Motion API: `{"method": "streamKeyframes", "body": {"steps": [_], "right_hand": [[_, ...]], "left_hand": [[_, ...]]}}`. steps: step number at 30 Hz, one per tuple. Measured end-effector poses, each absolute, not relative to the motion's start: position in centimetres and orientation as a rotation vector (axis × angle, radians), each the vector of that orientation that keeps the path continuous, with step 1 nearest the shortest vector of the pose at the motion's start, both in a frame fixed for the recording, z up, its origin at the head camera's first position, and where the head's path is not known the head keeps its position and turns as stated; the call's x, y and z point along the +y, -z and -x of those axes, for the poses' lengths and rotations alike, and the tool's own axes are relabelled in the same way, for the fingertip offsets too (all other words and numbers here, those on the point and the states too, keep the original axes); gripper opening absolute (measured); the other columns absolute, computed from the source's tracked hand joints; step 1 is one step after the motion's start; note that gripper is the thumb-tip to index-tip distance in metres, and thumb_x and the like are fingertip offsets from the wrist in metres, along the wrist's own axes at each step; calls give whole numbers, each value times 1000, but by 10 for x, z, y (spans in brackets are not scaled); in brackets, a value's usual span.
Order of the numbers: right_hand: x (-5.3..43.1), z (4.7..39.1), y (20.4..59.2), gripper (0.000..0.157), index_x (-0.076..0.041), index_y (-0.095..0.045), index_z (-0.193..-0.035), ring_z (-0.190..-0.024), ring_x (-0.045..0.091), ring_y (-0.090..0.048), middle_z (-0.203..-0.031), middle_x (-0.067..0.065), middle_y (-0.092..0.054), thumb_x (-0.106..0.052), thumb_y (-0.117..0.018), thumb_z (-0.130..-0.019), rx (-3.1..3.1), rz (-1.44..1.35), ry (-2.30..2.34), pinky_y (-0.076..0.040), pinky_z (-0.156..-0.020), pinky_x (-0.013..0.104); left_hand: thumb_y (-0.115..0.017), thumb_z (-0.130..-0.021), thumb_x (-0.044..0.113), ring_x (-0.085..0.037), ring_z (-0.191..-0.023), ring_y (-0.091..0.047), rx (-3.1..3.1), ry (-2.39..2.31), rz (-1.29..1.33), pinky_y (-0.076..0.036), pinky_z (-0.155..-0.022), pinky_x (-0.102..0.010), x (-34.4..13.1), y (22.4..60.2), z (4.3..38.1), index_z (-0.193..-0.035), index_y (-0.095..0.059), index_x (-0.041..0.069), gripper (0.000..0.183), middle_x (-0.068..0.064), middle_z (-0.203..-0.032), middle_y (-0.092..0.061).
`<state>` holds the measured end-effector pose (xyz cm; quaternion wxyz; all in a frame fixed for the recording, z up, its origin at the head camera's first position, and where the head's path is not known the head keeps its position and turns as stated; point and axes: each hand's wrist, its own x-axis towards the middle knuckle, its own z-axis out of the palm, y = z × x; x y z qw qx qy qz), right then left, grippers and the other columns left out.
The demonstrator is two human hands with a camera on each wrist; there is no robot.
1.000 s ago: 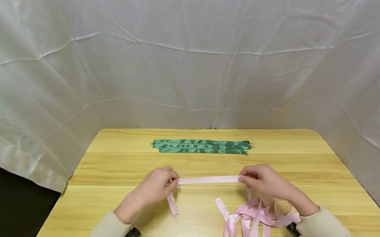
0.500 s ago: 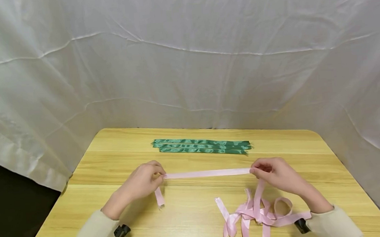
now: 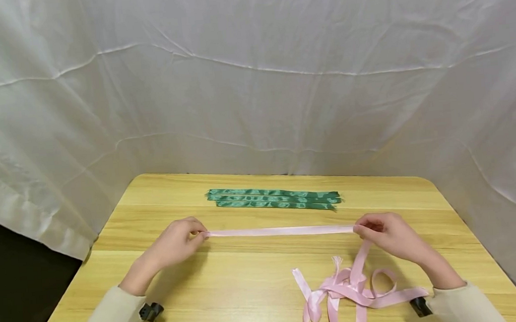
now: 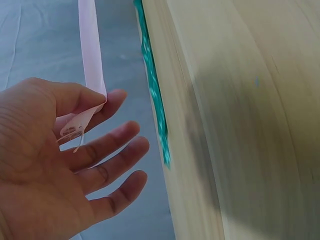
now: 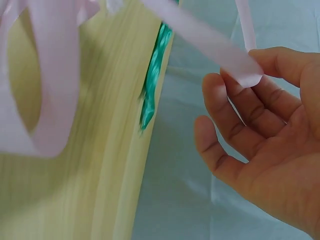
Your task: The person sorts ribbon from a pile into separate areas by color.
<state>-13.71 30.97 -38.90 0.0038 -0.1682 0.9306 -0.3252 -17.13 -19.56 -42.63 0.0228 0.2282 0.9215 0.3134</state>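
A pink satin ribbon (image 3: 281, 231) stretches taut between both hands above the table. My left hand (image 3: 175, 242) pinches it close to its frayed end, between thumb and index finger; the other fingers spread loosely in the left wrist view. At the other side my right hand (image 3: 388, 234) pinches the same strip between thumb and fingertips. From there the ribbon drops towards a loose tangle of pink ribbons (image 3: 336, 292) on the table, below and left of the right hand.
Several green ribbon strips (image 3: 274, 199) lie side by side near the back of the wooden table (image 3: 232, 294). A pale cloth curtain (image 3: 253, 95) hangs behind and around the table. Small black devices (image 3: 151, 312) sit at both cuffs.
Both hands have moved apart, the left further left and slightly away, the right to the right. The pink span between them is longer, and the tail at the left hand is shorter.
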Motion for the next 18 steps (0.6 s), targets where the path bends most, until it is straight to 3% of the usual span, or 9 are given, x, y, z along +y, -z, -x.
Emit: {"method": "streamKeyframes", "body": {"steps": [11, 18], "right_hand": [[331, 140, 404, 17, -7, -78, -101, -68, 1, -53, -83, 2, -72, -18, -66, -104, 2884, 486, 966, -47, -61, 23], [340, 141, 414, 23, -10, -72, -84, -56, 0, -37, -63, -9, -51, -17, -64, -104, 2872, 440, 945, -35, -55, 23]], "left_hand": [[-61, -102, 11, -9, -55, -40, 2790, -955, -525, -34, -51, -24, -224, 429, 174, -103, -77, 1, 19, 2, -70, -56], [-59, -99, 11, -11, -55, -43, 2824, -924, -429, -35, -52, -25, -234, 435, 174, -95, -75, 4, 18, 3, -64, -55]]}}
